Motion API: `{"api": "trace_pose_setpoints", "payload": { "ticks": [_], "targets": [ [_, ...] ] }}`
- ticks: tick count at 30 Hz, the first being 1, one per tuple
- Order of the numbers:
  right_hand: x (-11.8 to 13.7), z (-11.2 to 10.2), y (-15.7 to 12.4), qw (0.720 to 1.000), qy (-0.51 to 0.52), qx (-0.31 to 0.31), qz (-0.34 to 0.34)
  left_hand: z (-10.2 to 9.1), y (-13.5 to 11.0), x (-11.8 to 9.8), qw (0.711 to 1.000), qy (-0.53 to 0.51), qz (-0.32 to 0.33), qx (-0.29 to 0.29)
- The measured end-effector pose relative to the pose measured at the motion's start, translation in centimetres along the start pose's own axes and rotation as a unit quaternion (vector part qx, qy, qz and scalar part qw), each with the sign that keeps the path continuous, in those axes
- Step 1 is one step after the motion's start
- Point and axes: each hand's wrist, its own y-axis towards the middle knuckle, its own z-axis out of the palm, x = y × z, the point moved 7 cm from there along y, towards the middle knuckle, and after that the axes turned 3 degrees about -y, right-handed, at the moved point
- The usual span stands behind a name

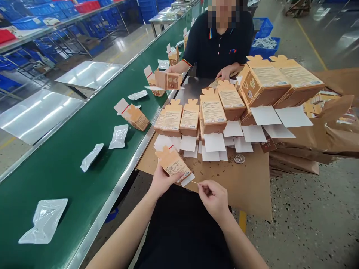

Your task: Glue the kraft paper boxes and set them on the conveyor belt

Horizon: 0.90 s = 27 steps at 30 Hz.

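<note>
My left hand point(162, 181) is closed around a small orange-brown printed carton point(173, 163), tilted above the near edge of the cardboard-covered table. Its scalloped flaps point away from me, and a white flap shows at the near end. Beside that end, my right hand point(213, 198) pinches a thin pale strip point(194, 182); whether it is part of the carton I cannot tell. Just beyond my hands, similar cartons point(189, 116) stand in rows and stacks, their white flaps hanging toward me.
A green conveyor belt point(123, 157) runs along the left, carrying silver pouches point(45, 220) and open cartons point(136, 116). Across the table, a co-worker point(221, 41) holds a carton point(169, 80) over the belt edge. Clear rings point(239, 159) lie on the cardboard point(241, 186). Brown bags point(319, 138) sit right.
</note>
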Motion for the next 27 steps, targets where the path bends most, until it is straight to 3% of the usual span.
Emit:
{"api": "trace_pose_setpoints", "payload": {
  "ticks": [4,8,11,14,21,24,27],
  "targets": [
    [-0.4,1.0,0.4,1.0,0.002,0.021,-0.004,0.2,-0.3,-0.5,1.0,-0.003,0.004,0.005],
    [-1.2,-1.4,0.1,1.0,-0.001,-0.019,0.019,0.6,-1.1,-0.5,0.999,0.028,0.028,0.014],
    [-2.0,-3.5,-0.8,0.998,0.006,-0.044,0.045,0.9,-2.4,-0.3,0.993,0.078,0.091,-0.018],
    [-2.7,-5.4,-1.9,0.996,0.007,-0.069,0.059,1.4,-3.6,0.6,0.983,0.132,0.116,-0.046],
    [-2.3,-6.5,-2.8,0.995,0.014,-0.081,0.05,2.3,-4.1,1.4,0.974,0.186,0.119,-0.047],
    [-2.2,-6.4,-2.9,0.995,0.014,-0.084,0.049,0.3,-4.0,0.4,0.964,0.218,0.123,-0.088],
    [-2.5,-6.6,-3.2,0.995,0.004,-0.09,0.052,-4.5,-3.6,-1.5,0.943,0.251,0.135,-0.173]
  ]
}}
